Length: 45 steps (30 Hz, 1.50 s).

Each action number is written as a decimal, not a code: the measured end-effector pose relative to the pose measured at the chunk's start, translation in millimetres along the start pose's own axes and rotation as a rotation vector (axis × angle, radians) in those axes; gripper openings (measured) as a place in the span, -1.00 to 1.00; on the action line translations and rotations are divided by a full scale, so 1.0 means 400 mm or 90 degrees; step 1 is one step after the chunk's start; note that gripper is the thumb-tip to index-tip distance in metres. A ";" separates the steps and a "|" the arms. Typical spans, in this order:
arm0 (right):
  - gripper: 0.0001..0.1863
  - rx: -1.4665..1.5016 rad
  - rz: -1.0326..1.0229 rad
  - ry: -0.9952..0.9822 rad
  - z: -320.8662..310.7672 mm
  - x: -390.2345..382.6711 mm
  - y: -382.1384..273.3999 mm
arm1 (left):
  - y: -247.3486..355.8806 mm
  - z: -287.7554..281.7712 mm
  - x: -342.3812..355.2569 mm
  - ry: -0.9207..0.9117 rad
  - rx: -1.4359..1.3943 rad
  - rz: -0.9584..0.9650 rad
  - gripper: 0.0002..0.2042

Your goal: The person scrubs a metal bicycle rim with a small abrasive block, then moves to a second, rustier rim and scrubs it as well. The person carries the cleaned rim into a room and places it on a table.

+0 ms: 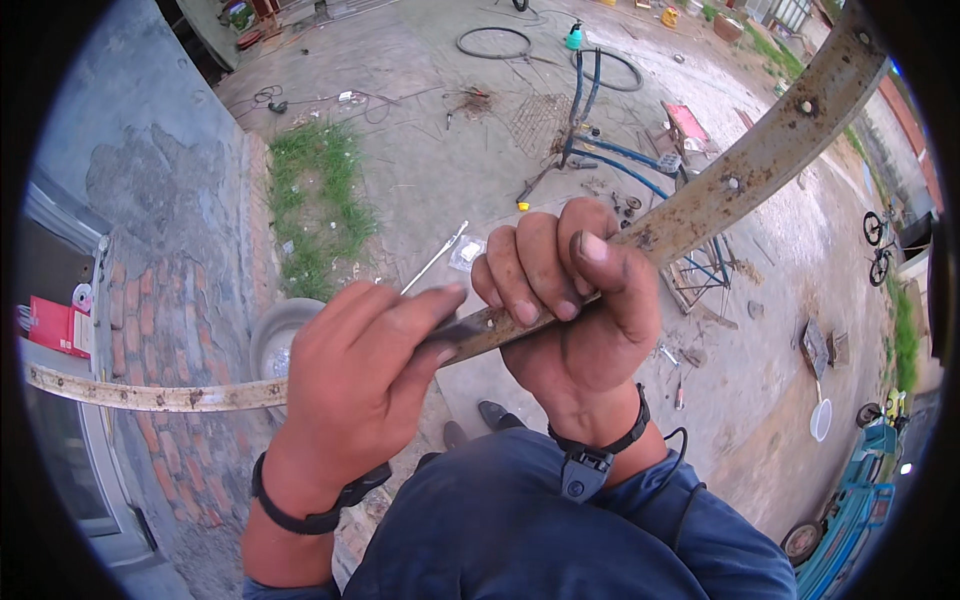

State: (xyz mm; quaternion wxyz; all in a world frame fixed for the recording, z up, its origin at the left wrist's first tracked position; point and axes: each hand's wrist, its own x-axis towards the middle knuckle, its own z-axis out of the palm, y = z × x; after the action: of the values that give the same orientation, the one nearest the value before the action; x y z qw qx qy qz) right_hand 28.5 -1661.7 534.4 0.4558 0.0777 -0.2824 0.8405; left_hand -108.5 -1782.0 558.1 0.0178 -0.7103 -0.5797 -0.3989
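A curved, rusty metal wheel rim [735, 185] with spoke holes stretches across my front, from low on the left up to the upper right. My right hand [585, 300] is closed around it, fingers curled over the near face and thumb bent on top. Just left of that, my left hand [360, 385] lies across the rim with thumb and forefinger pinched together. A small dark flat piece [465, 328] shows at those fingertips against the rim; its kind is unclear. Both wrists wear black straps.
A blue bicycle frame [620, 160] stands on the concrete ahead, with loose tyres [494, 42] beyond it. On the left are a brick wall [165, 350], a grass patch [315, 200] and a grey basin [268, 340]. A blue cart [865, 500] is at the right.
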 end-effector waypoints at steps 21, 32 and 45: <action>-0.66 0.021 0.013 0.012 0.003 -0.022 0.000 | 0.026 0.009 -0.021 0.012 0.007 -0.028 -0.61; -0.63 0.001 0.011 0.005 -0.002 -0.017 -0.018 | 0.031 -0.064 -0.072 -0.082 0.066 -0.068 -0.62; -0.64 0.005 0.017 0.011 0.020 -0.030 -0.027 | 0.034 -0.044 -0.094 0.008 0.108 -0.005 -0.58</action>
State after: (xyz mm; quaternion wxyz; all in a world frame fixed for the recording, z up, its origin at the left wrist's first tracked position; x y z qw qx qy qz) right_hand 43.0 -1670.2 540.8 0.4467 0.0684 -0.2759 0.8483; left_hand -106.9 -1825.3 554.1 0.0800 -0.7013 -0.6139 -0.3533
